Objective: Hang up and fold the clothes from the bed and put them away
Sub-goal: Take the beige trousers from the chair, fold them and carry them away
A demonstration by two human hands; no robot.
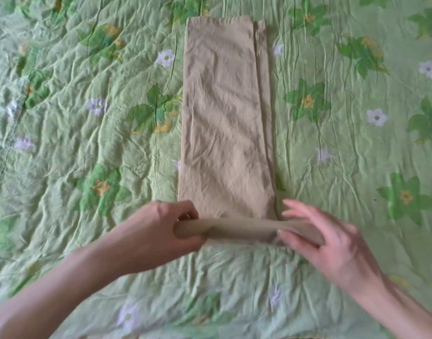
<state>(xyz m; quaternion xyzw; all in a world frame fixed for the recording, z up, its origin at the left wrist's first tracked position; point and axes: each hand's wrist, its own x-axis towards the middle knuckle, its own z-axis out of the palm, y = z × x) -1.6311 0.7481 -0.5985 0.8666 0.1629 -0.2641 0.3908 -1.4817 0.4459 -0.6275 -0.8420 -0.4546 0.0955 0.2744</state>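
A beige garment (226,113), folded into a long narrow strip, lies flat on the bed and runs away from me. Its near end is turned up into a low roll or fold across the strip. My left hand (161,228) grips the left end of that rolled edge, fingers curled round it. My right hand (327,238) holds the right end, thumb under the cloth and fingers spread over and past it. Both hands are slightly blurred.
A wrinkled green bedspread (87,143) with a leaf and flower print covers the whole view. No other clothes show on it. Its surface stretches wide to the left and right of the garment.
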